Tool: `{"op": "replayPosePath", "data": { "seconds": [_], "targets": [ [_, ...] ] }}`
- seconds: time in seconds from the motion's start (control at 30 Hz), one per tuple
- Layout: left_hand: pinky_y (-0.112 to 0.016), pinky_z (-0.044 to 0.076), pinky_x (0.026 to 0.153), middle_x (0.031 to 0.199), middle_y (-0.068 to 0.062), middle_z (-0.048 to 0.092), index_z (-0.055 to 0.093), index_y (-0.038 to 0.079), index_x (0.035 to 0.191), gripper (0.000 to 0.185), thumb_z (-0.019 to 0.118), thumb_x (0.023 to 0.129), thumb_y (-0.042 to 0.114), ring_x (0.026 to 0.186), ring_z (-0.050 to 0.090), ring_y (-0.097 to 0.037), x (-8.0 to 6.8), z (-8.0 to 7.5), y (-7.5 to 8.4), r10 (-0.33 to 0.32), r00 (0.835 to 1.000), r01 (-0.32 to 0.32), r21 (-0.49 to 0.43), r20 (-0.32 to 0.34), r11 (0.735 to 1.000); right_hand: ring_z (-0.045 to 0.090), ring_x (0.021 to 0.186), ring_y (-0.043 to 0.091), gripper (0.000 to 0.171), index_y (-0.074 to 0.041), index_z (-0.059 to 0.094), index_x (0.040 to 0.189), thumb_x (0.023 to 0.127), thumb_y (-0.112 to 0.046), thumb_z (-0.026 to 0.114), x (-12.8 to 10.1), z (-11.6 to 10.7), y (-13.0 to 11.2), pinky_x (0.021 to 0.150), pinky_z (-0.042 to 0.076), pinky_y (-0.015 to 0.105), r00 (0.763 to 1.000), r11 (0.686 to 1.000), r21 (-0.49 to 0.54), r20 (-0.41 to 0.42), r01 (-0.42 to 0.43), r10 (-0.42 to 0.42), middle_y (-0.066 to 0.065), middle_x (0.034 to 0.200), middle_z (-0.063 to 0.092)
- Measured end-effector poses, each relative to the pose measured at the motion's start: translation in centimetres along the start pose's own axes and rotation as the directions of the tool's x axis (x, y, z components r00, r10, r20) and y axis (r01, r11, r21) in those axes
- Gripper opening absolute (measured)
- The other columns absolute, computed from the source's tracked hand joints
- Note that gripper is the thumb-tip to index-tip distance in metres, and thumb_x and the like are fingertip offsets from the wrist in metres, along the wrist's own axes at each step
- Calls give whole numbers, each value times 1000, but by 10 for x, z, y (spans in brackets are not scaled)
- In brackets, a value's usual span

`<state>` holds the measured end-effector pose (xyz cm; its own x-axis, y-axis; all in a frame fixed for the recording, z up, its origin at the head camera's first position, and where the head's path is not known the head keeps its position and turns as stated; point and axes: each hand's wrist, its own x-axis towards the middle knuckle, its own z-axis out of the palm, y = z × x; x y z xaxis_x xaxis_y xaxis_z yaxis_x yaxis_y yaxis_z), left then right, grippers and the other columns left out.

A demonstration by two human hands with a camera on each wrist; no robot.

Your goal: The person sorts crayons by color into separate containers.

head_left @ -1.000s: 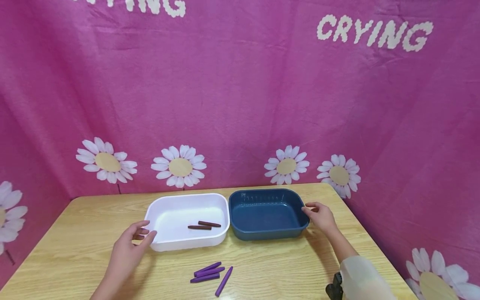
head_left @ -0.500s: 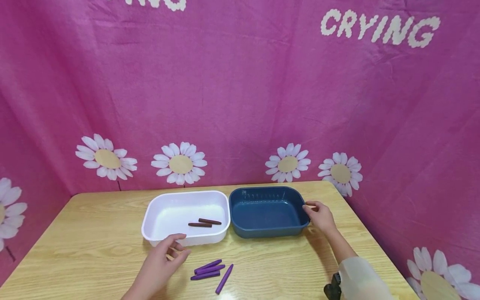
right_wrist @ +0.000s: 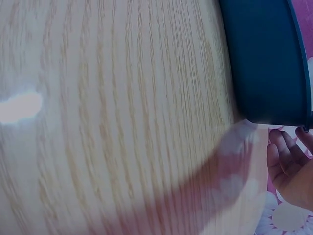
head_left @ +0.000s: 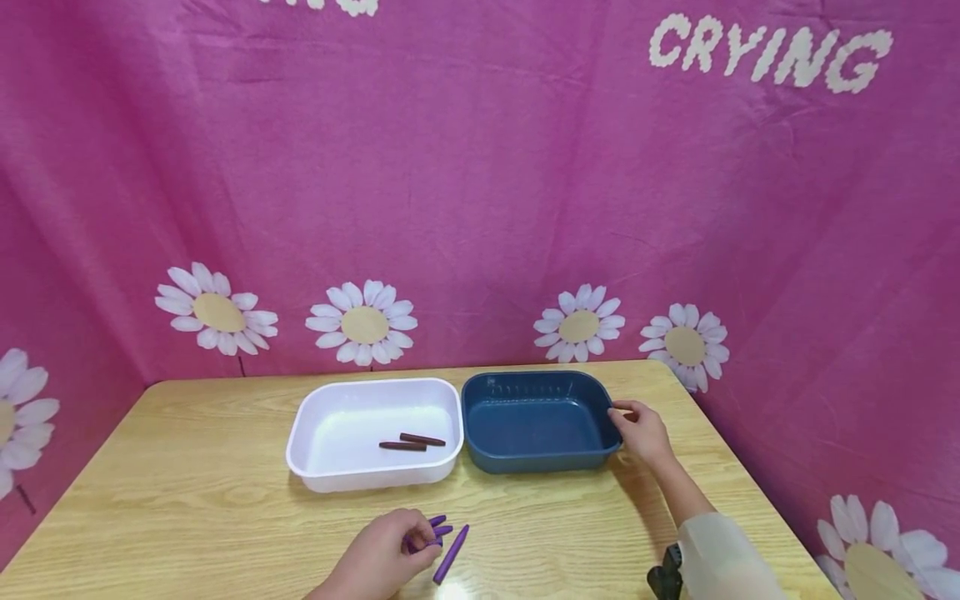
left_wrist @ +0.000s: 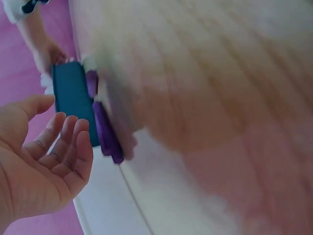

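Note:
My left hand [head_left: 390, 550] is over the purple crayons [left_wrist: 106, 129] lying on the table, covering part of the bunch in the head view. In the left wrist view its fingers are loosely bent, thumb apart from them, with nothing between. One purple crayon [head_left: 452, 554] lies by itself just right of the fingertips. At the right end of a dark blue tray [head_left: 540, 461], my right hand [head_left: 643, 433] grips the rim between thumb and fingers. Two brown crayons [head_left: 402, 447] lie inside the white tray [head_left: 367, 481], towards its right side.
The two trays stand side by side at the back of the wooden table [head_left: 187, 467], white on the left. Behind them hangs a pink cloth [head_left: 465, 208] printed with daisies. A small black object [head_left: 666, 573] sits at the right sleeve.
My left hand has left the white tray's left side and moved right and towards me, down to the purple crayons. My right hand stays at the blue tray's rim.

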<state>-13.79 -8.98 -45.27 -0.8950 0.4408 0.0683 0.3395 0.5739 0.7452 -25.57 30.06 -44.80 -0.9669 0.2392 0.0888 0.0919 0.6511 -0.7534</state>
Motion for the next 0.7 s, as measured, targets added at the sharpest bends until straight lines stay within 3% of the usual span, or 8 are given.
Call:
{"op": "replayPosePath", "data": {
  "seconds": [0.17,0.4,0.6,0.7],
  "targets": [
    [-20,39,58,70,11,53,61,15,80,14,70,81,26,63,44,2,5,11,1,-50,996,48,31,75,998,59,95,32,37,5,58,119,93,-20,56,0,2,3,71,45,25,1000,1000,17,3,-18,18,27,104,62],
    [-20,36,56,67,10,49,61,13,82,15,72,78,23,60,40,0,9,20,3,-34,997,24,128,75,991,60,94,32,38,5,56,121,94,-21,53,0,5,5,73,48,26,1000,998,53,0,-29,29,28,105,62],
    [-21,33,54,65,8,46,61,13,81,13,70,78,23,58,39,-3,14,20,9,-83,992,64,183,95,981,59,96,34,38,6,56,121,94,-21,52,1,6,4,78,50,34,1000,998,57,-4,-24,24,29,106,61],
    [-20,34,54,65,8,47,62,12,79,14,70,77,22,58,40,-3,14,20,12,-63,994,43,215,91,976,59,95,34,38,6,56,121,94,-21,52,1,6,4,76,50,32,1000,998,61,1,-28,28,29,106,61]
  ]
}}
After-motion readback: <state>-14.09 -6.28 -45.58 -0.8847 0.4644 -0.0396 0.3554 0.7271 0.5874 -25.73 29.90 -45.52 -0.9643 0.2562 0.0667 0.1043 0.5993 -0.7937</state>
